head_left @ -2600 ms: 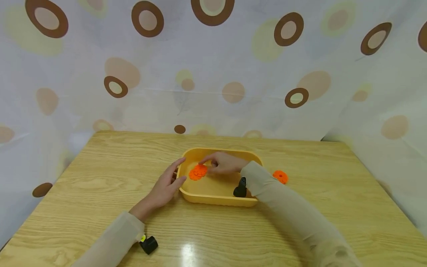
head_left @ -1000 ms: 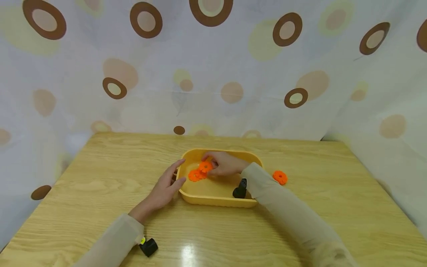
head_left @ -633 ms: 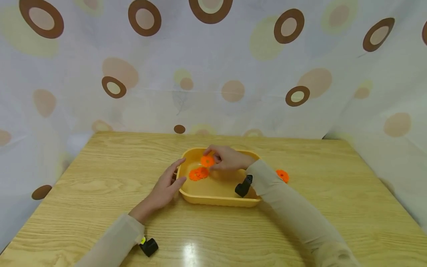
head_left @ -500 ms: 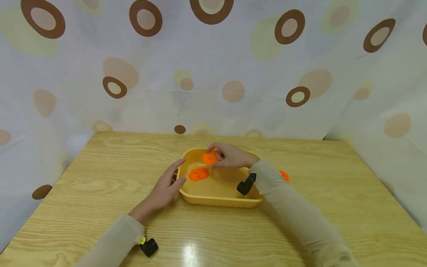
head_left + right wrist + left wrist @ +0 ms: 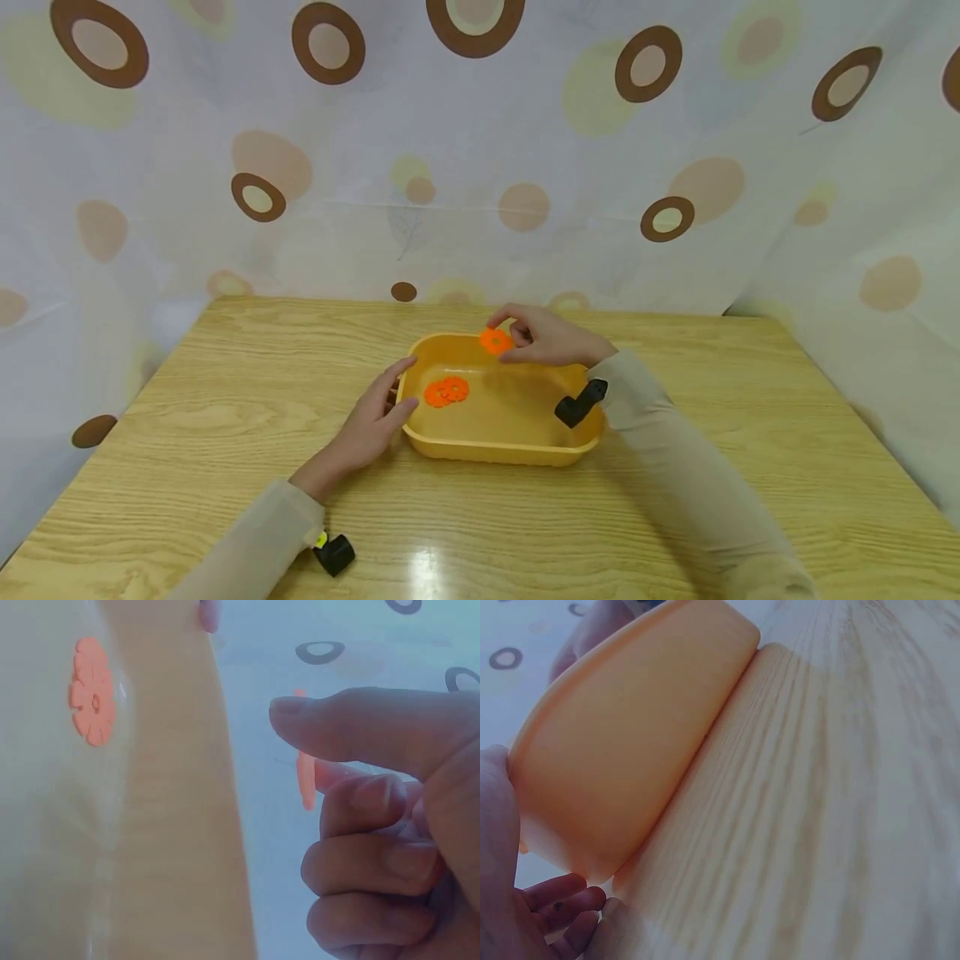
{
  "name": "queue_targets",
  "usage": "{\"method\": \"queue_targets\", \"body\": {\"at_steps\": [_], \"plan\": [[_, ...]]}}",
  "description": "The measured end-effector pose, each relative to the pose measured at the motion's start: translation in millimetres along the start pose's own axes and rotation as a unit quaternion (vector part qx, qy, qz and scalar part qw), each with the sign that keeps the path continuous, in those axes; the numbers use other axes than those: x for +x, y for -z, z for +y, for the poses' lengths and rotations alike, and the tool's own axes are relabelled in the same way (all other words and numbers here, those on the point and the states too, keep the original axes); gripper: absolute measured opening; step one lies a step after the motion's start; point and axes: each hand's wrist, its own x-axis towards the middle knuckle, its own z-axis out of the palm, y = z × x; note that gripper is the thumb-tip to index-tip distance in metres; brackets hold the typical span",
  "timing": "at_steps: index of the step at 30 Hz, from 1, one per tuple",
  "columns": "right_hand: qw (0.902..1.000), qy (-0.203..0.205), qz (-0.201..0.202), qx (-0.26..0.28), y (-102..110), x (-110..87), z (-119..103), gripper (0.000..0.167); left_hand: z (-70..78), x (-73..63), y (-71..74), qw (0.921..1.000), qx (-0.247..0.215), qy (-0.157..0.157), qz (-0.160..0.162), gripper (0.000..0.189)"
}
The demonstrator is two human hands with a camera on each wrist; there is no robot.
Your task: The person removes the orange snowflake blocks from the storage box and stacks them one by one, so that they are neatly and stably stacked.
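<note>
My right hand (image 5: 558,337) pinches an orange flower-shaped disc (image 5: 493,341) between thumb and index finger, above the far rim of a yellow plastic bin (image 5: 480,452). The right wrist view shows this disc edge-on behind the thumb, the other fingers curled. Two more orange flower-shaped discs (image 5: 447,391) lie overlapping on the bin's floor at its left end. My left hand (image 5: 367,425) holds that end, thumb and index finger at the rim; in the left wrist view its other fingers (image 5: 574,900) are bent beside the outer wall, low near the table.
The bin stands on a wood-grain table (image 5: 225,400). Behind and beside the table hangs a pale curtain (image 5: 465,250) with brown rings. A black wrist camera (image 5: 335,554) sits under the left sleeve, another black camera (image 5: 581,404) by the right sleeve overlaps the bin.
My right hand has picked one disc off the pile and lifted it up and to the right. The right sleeve now covers the disc lying on the table at right. The left hand stays put.
</note>
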Motion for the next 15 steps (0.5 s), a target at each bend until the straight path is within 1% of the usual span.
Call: {"method": "queue_targets", "body": {"at_steps": [7, 11, 15], "plan": [[0.9997, -0.024, -0.005, 0.001, 2, -12.0, 5, 0.041, -1.3, 0.5, -0.1, 1.0000, 0.006, 0.005, 0.001, 0.053], [0.9995, -0.031, -0.005, -0.001, 3, -22.8, 8, 0.041, -2.4, 0.5, -1.0, 1.0000, 0.008, 0.004, 0.000, 0.054], [0.9987, -0.051, 0.002, -0.003, 7, -35.3, 9, 0.041, -2.5, 0.4, -1.4, 1.0000, 0.004, 0.001, 0.000, 0.054]]}}
